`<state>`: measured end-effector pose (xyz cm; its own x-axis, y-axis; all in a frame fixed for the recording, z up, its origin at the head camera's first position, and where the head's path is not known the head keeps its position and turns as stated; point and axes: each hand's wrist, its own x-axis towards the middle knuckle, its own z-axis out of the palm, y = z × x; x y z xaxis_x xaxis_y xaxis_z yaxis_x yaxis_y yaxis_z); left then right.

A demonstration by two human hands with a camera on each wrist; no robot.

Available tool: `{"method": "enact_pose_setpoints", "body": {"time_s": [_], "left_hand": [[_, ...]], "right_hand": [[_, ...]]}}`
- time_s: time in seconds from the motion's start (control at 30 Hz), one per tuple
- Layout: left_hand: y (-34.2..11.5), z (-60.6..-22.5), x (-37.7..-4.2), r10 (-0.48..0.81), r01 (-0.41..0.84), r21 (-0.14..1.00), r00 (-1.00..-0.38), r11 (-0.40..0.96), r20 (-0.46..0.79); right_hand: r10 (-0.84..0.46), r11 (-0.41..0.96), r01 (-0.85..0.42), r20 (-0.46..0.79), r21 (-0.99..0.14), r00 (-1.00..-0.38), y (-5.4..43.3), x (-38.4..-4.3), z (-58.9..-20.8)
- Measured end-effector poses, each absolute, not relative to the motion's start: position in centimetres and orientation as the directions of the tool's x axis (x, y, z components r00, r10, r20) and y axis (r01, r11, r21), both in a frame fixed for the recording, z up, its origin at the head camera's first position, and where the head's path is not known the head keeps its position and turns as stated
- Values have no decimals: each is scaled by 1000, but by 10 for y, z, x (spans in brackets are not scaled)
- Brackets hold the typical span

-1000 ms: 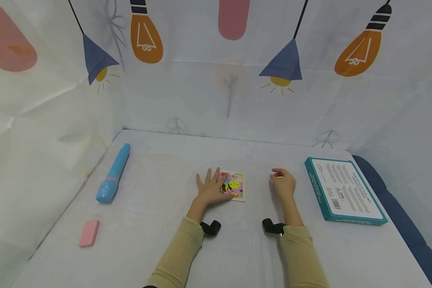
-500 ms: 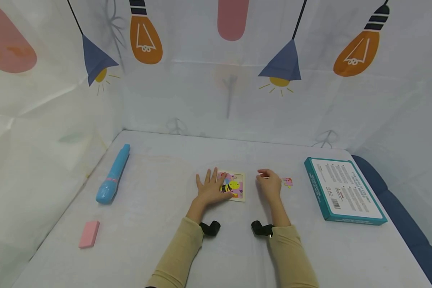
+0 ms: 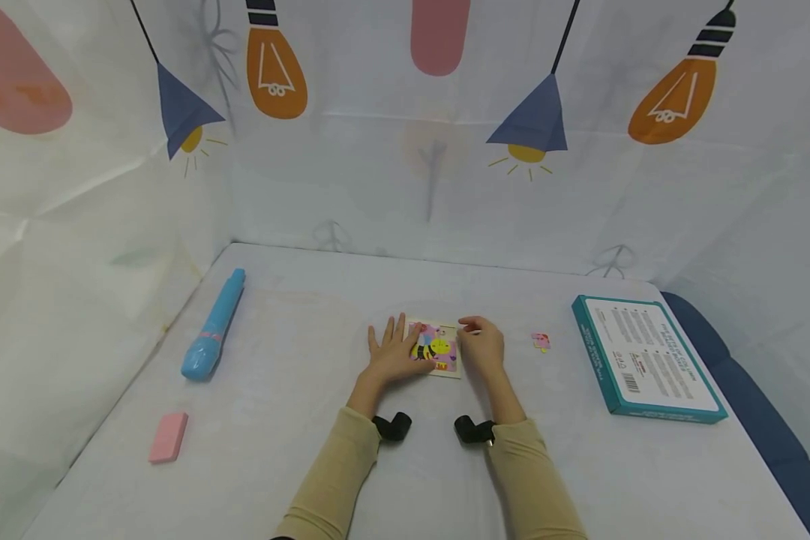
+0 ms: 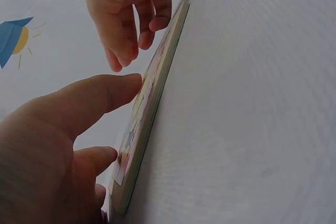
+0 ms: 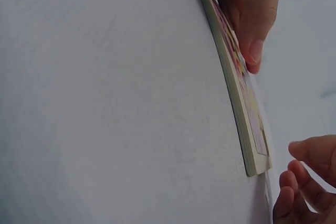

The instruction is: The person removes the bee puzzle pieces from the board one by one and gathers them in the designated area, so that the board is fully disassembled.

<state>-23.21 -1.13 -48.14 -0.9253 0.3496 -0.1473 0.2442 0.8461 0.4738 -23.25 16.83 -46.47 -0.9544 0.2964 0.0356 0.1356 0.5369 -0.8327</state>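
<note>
A square jigsaw puzzle [image 3: 435, 349] with a bee picture lies flat in a pale frame on the table. My left hand [image 3: 394, 356] rests over its left side with fingers spread. In the left wrist view, the left thumb [image 4: 118, 90] touches the puzzle's face. My right hand [image 3: 483, 346] hovers at the puzzle's right edge, fingers loosely bent. The right wrist view shows the right fingertips [image 5: 296, 166] apart from the frame's corner, with nothing visible between them. A loose pink puzzle piece [image 3: 541, 342] lies on the table to the right of that hand.
At the right is a teal box [image 3: 648, 358] with a white printed face. A blue toy microphone [image 3: 213, 326] and a pink block [image 3: 169, 437] lie at the left. Behind the white table [image 3: 297, 450] hangs a white curtain [image 3: 364, 180] with lamp prints.
My right hand has moved left, up to the puzzle's right edge, uncovering the loose pink piece on the table. My left hand has stayed nearly still on the puzzle.
</note>
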Motion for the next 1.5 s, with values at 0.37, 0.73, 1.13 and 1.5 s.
{"method": "enact_pose_setpoints", "body": {"time_s": [0.37, 0.73, 1.13, 1.5], "left_hand": [[-13, -479, -231, 356, 259, 483, -927, 836, -120], [-12, -481, -233, 349, 257, 483, -931, 837, -110], [-12, -483, -232, 341, 255, 463, -934, 849, -110], [-11, -483, -231, 340, 252, 461, -933, 851, -119]], "right_hand": [[204, 594, 120, 5, -795, -979, 150, -233, -462], [164, 767, 105, 35, -633, -986, 141, -234, -463], [133, 821, 91, 34, -563, -991, 137, -232, -459], [157, 773, 117, 9, -623, -988, 138, -235, -463]]}}
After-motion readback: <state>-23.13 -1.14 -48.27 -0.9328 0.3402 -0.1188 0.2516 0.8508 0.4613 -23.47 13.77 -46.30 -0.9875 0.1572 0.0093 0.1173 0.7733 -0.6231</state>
